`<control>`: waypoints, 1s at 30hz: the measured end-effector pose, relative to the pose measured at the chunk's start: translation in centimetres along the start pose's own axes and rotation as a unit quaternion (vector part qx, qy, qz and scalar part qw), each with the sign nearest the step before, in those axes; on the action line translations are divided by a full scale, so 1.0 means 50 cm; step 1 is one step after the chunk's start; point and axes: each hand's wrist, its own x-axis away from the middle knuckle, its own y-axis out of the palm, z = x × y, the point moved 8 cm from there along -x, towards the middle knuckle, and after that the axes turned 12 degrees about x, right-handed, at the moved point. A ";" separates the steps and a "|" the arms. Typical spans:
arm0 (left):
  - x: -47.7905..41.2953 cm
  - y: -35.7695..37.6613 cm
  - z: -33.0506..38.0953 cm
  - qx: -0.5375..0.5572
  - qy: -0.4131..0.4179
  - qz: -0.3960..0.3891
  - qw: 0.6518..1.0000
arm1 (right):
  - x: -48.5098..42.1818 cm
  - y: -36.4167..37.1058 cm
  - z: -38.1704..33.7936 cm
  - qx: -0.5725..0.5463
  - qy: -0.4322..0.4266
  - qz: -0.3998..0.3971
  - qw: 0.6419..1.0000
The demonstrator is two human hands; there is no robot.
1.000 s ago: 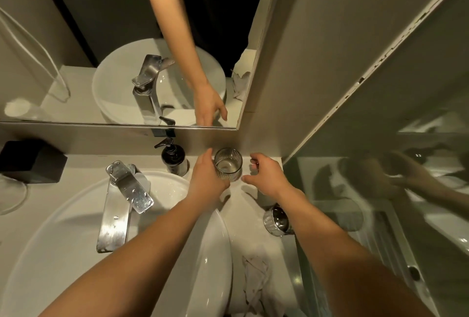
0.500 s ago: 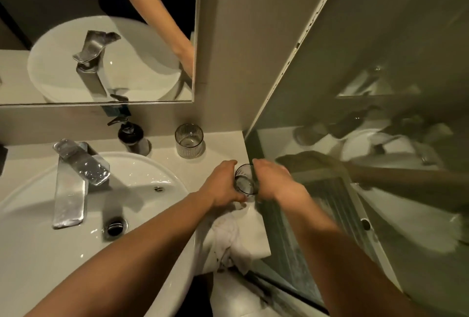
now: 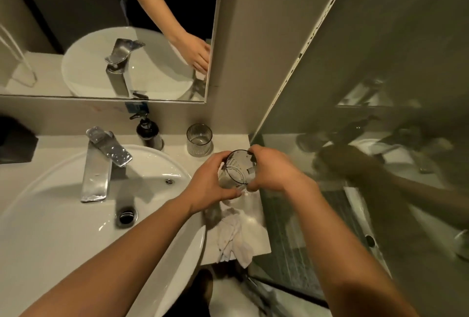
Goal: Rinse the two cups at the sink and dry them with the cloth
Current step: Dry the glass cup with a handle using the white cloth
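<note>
Both hands are gripping one clear cup [image 3: 237, 170] and holding it above the right end of the tabletop [image 3: 229, 142], just beside the sink [image 3: 63, 228]. The left hand [image 3: 210, 186] is curling its fingers round the cup's left side and base, while the right hand [image 3: 274, 173] is wrapping round the right side, thumb at the rim. The cup is tilting, its mouth facing up and away. A crumpled white cloth [image 3: 236, 239] is lying on the tabletop below the hands, its lower end hanging over the front edge. The second cup [image 3: 199, 139], ribbed, is standing upright near the back wall, just beside a dark soap bottle [image 3: 148, 132]. The tap [image 3: 101, 164] is reaching over the sink.
</note>
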 end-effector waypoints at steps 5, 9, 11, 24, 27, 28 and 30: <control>0.123 -0.108 0.041 0.024 0.026 0.096 0.995 | 0.061 -0.070 -0.127 -0.032 -0.091 0.025 0.995; 0.212 -0.166 0.026 0.013 0.011 0.149 0.989 | 0.082 -0.049 -0.218 -0.038 -0.148 0.026 0.988; 0.248 -0.185 0.011 0.007 -0.001 0.166 0.986 | 0.088 -0.030 -0.253 -0.040 -0.173 0.026 0.984; 0.351 -0.201 -0.068 0.025 -0.066 0.218 0.973 | 0.063 0.264 -0.082 -0.092 0.080 -0.084 0.989; 0.359 -0.191 -0.077 0.022 -0.085 0.213 0.973 | 0.071 0.359 -0.084 -0.082 0.102 -0.115 0.985; 0.361 -0.189 -0.079 0.020 -0.088 0.212 0.973 | 0.074 0.373 -0.083 -0.088 0.113 -0.100 0.985; 0.363 -0.186 -0.080 0.014 -0.090 0.210 0.973 | 0.074 0.387 -0.078 -0.098 0.127 -0.072 0.984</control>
